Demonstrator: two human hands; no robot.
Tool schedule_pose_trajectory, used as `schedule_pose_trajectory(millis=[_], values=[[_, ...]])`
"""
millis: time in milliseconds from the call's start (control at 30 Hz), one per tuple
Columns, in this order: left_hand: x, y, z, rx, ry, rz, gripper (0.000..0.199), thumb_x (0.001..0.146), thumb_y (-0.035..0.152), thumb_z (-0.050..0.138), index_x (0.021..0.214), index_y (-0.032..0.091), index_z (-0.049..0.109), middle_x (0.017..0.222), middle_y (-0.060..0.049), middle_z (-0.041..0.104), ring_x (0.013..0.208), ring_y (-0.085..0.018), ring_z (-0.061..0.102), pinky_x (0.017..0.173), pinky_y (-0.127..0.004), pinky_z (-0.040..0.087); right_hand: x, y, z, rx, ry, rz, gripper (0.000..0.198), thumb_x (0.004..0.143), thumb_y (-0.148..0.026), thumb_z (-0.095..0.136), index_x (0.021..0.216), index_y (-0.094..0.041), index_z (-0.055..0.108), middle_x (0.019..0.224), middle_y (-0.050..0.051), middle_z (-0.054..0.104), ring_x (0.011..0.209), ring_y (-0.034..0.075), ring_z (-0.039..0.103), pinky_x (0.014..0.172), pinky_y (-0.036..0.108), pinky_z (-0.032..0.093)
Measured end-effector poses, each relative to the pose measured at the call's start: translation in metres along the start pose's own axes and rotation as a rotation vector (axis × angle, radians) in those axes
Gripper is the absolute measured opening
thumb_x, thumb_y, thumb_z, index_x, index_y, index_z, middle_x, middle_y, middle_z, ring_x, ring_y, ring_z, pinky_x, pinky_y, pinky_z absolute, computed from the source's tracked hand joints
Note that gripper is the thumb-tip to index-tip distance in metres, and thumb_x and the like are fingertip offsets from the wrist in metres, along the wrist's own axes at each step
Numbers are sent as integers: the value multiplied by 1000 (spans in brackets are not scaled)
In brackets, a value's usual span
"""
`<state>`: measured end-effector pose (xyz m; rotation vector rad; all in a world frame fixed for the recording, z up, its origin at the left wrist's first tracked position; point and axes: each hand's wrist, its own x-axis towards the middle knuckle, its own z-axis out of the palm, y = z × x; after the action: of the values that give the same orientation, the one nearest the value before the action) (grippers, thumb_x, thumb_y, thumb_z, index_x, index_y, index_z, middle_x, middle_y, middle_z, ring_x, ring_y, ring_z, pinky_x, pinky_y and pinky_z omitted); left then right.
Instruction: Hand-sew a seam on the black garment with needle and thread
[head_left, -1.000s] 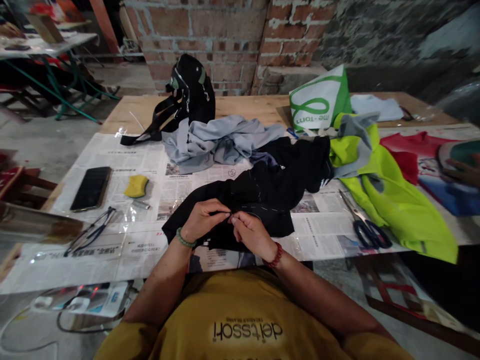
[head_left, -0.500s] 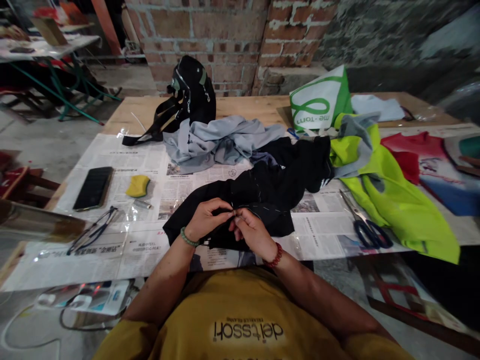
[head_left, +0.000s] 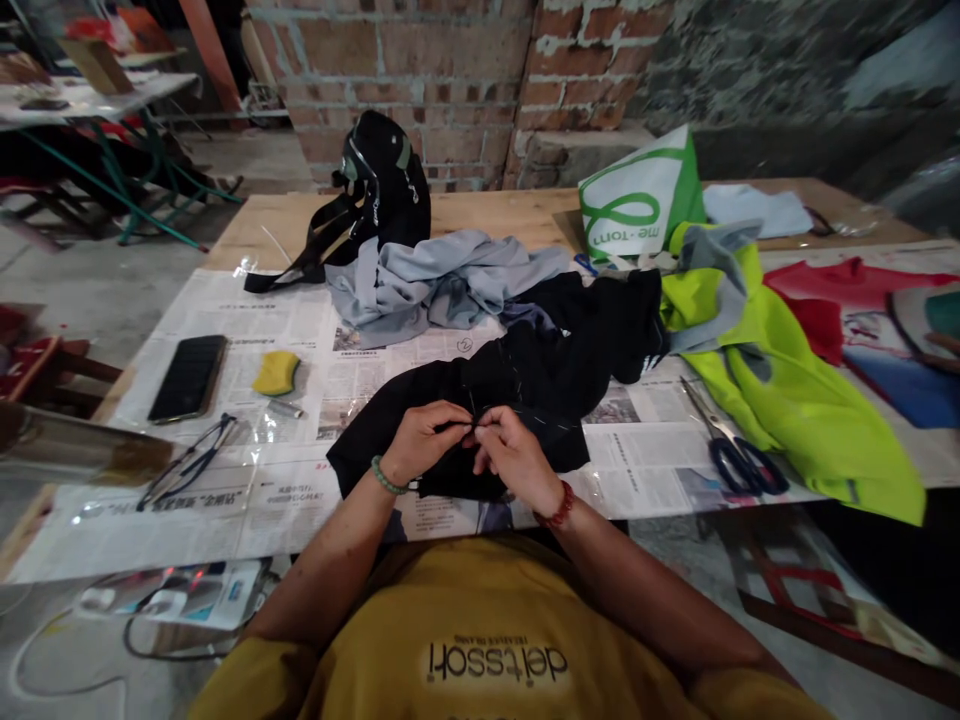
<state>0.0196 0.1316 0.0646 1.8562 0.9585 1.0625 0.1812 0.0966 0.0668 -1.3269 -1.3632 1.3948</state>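
Note:
Black cloth with a dashed line of white stitches lies bunched in front of me. Over its near part my left hand is closed, thumb and forefinger pinching a small dark bit of the cloth. Fingertip to fingertip with it, my right hand is also closed in a pinch. Whatever sits between the right fingertips is too small to make out. A green bead bracelet circles the left wrist, a red one the right.
Newspaper covers the table. At left are a phone, a yellow sponge, glasses and a bottle. Scissors and a neon-yellow garment lie right. Behind are grey cloth, a black bag and a green-white bag.
Both hands have shifted slightly to the right, still pinched together over the black cloth. The right fingers have rolled a little at the tips. The things on the table lie as before.

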Motion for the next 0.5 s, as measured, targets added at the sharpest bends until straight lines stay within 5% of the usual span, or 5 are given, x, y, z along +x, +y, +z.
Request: schedule_pose_trajectory(millis=[100, 267, 367, 500], values=[[0, -2, 0, 36, 38, -19, 10, 78, 18, 62, 82, 17, 70, 86, -5, 71, 80, -14, 66, 75, -26, 53, -8, -11, -22, -221, 27, -88, 14, 84, -34, 49, 84, -20, 53, 65, -3, 59, 52, 9, 56, 52, 22, 43], [-2, -2, 3, 104, 41, 107, 12, 82, 18, 58, 85, 18, 70, 88, -5, 71, 83, -14, 66, 78, -27, 54, 2, -25, -54, -464, 447, -375, 18, 86, -29, 49, 95, -21, 61, 89, 5, 64, 80, 16, 60, 73, 29, 47], [-4, -3, 7, 180, 43, 231, 16, 84, 15, 54, 89, 17, 69, 91, -7, 71, 87, -14, 66, 79, -27, 55, 17, -23, -55, -512, 351, -431, 23, 86, -24, 45, 104, -21, 59, 100, 6, 64, 91, 17, 59, 78, 30, 46], [-6, -6, 11, 255, 68, 286, 18, 86, 15, 52, 91, 17, 69, 95, -7, 71, 90, -15, 66, 82, -28, 56, 24, -14, -43, -458, 192, -289, 30, 85, -24, 45, 112, -20, 56, 77, 1, 64, 76, 15, 60, 76, 29, 45]])
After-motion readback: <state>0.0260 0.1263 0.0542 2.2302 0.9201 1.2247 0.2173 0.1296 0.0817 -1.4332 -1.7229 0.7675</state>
